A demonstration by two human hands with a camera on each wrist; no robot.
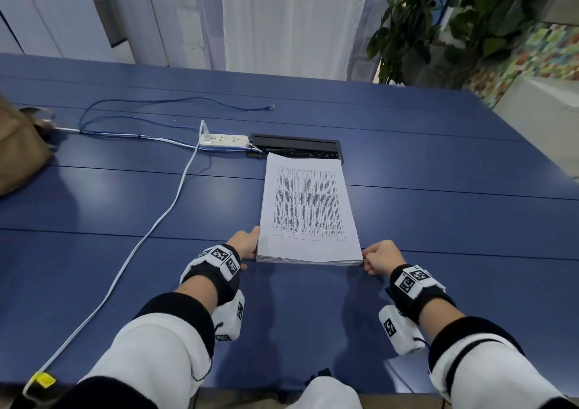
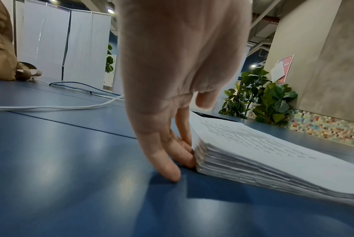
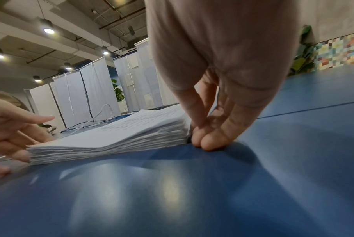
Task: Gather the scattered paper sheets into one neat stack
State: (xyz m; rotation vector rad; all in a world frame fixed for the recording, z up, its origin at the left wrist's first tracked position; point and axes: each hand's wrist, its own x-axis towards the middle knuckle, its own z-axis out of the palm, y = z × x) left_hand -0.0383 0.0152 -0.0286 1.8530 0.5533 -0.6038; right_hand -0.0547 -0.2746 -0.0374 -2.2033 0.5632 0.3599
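Note:
One stack of white printed sheets point(image 1: 308, 208) lies lengthwise on the blue table point(image 1: 454, 220), its side edges slightly uneven point(image 2: 253, 152) point(image 3: 121, 133). My left hand point(image 1: 246, 242) stands at the near left corner, straight fingers point(image 2: 172, 160) pressed against the stack's left side and the thumb above the top sheet. My right hand point(image 1: 380, 260) is at the near right corner, fingertips point(image 3: 206, 139) pointing down onto the table and touching the stack's right side. Neither hand wraps the paper. The left hand point(image 3: 9, 128) also shows in the right wrist view.
A white power strip point(image 1: 224, 140) and a black cable hatch point(image 1: 297, 147) sit just beyond the stack's far end. A white cable point(image 1: 163, 217) runs to the near left edge, a thin blue cable point(image 1: 156, 101) loops behind. A brown bag point(image 1: 18, 148) stands far left.

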